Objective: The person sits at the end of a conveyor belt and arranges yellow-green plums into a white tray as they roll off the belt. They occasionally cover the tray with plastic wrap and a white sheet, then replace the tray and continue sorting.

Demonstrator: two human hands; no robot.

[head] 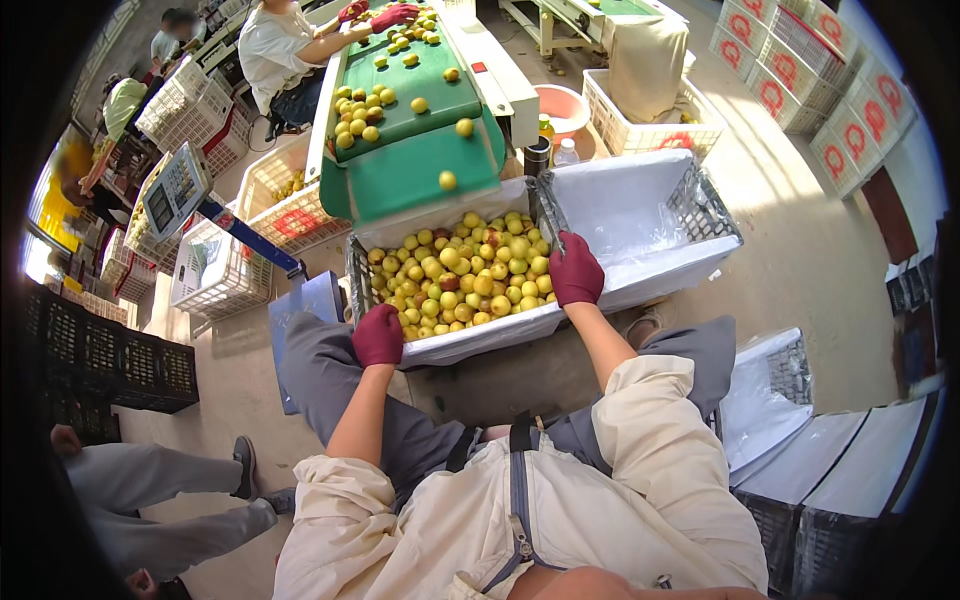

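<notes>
A black plastic crate with a white liner [480,334] stands before me, heaped with round yellow-green fruit [465,277] that looks like jujubes, some blushed reddish brown. In a maroon glove, my left hand [378,335] grips the rim at the crate's near left corner. My right hand [577,268], gloved alike, is closed on the rim of the right end wall. Directly above the crate's far side hangs the green chute [412,184] of a sorting conveyor, with a few fruits on it. A second lined crate [637,217], with no fruit in it, adjoins on the right.
A blue platform scale [307,304] with a display head [176,195] stands left. Someone in maroon gloves [394,16] works at the conveyor belt [409,82]. Another person's legs [165,480] show lower left. Black crates [112,352] stand left, lined ones [810,450] right.
</notes>
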